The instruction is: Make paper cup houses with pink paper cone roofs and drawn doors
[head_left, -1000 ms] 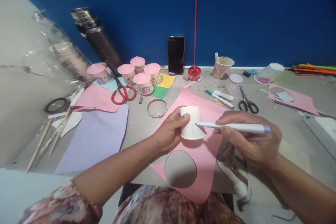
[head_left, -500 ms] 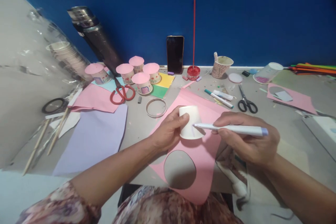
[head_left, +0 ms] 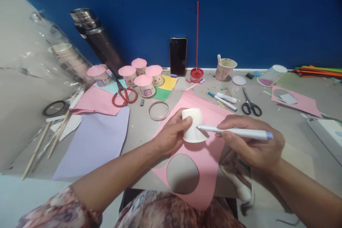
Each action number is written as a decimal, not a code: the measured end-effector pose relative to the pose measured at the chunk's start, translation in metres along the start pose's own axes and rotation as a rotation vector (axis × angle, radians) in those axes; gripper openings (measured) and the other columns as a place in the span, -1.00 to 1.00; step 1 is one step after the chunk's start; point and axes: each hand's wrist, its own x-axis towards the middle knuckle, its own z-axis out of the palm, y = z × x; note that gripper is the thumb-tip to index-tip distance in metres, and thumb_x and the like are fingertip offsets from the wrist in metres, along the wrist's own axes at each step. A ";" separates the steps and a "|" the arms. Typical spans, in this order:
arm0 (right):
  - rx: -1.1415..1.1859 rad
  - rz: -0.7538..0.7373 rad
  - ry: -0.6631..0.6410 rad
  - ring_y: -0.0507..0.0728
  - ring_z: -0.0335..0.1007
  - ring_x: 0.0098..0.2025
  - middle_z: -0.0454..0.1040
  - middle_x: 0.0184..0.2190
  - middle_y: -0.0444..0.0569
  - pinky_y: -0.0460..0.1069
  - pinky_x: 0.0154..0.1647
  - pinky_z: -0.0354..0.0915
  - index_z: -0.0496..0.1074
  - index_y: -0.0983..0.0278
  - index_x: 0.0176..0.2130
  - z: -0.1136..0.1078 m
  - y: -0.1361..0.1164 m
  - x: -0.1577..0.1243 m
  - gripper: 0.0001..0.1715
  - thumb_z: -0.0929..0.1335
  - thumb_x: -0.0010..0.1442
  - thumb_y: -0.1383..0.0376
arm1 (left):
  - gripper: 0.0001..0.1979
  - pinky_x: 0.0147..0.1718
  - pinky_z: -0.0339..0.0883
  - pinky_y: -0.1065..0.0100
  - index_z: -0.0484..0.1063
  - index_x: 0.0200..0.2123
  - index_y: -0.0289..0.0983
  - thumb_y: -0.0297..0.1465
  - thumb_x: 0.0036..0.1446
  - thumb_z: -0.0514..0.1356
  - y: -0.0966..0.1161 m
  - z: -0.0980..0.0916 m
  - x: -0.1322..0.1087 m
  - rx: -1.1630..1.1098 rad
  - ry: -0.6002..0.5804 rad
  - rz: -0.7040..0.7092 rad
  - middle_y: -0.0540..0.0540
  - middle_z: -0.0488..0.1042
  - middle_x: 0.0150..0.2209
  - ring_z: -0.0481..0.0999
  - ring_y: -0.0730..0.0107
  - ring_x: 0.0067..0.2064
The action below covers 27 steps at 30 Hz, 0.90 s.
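Note:
My left hand (head_left: 175, 130) grips a white paper cup (head_left: 192, 133) by its left side, thumb across its front. The cup is upside down, its wide rim facing down. In my right hand (head_left: 253, 144) is a white felt-tip pen (head_left: 240, 132) with a lilac end, held in a writing grip. Its tip touches the cup's wall, where a faint purple mark shows. Below both hands lies a pink paper sheet (head_left: 211, 164) with a large round hole cut in it.
At the back left stand several cups with pink paper roofs (head_left: 144, 81), beside red-handled scissors (head_left: 124, 96) and a black flask (head_left: 100, 39). A phone (head_left: 178, 56) leans on the blue wall. Black scissors (head_left: 250, 105) and markers (head_left: 222, 100) lie right; lilac paper (head_left: 93, 142) lies left.
The view has shifted very slightly. Both hands keep their grips on the cup and the pen, with the pen tip still at about the same spot on the cup.

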 end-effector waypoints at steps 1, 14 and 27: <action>0.002 -0.006 -0.005 0.15 0.61 -0.46 0.69 -0.39 -0.06 0.00 -0.49 0.46 0.61 0.16 -0.20 0.000 0.000 0.000 -0.73 0.43 0.20 0.51 | -0.40 -0.35 0.38 0.37 0.48 -0.11 -0.30 -0.17 -0.14 0.61 0.001 0.001 0.000 0.001 0.002 -0.001 -0.04 0.55 -0.29 0.52 0.37 -0.33; -0.040 0.000 -0.018 0.14 0.60 -0.47 0.68 -0.40 -0.08 0.00 -0.49 0.42 0.60 0.16 -0.20 0.000 0.001 -0.003 -0.75 0.43 0.22 0.50 | -0.42 -0.37 0.35 0.38 0.46 -0.15 -0.28 -0.19 -0.15 0.61 0.003 0.006 -0.002 0.003 0.009 0.015 -0.01 0.53 -0.31 0.49 0.41 -0.37; -0.068 0.091 0.072 0.09 0.56 -0.52 0.66 -0.46 -0.12 -0.05 -0.53 0.44 0.62 0.17 -0.23 -0.003 -0.001 -0.003 -0.79 0.45 0.19 0.47 | -0.47 -0.32 0.41 0.35 0.46 -0.12 -0.28 -0.21 -0.06 0.58 0.002 0.003 -0.001 -0.023 -0.043 0.033 -0.02 0.55 -0.30 0.56 0.35 -0.33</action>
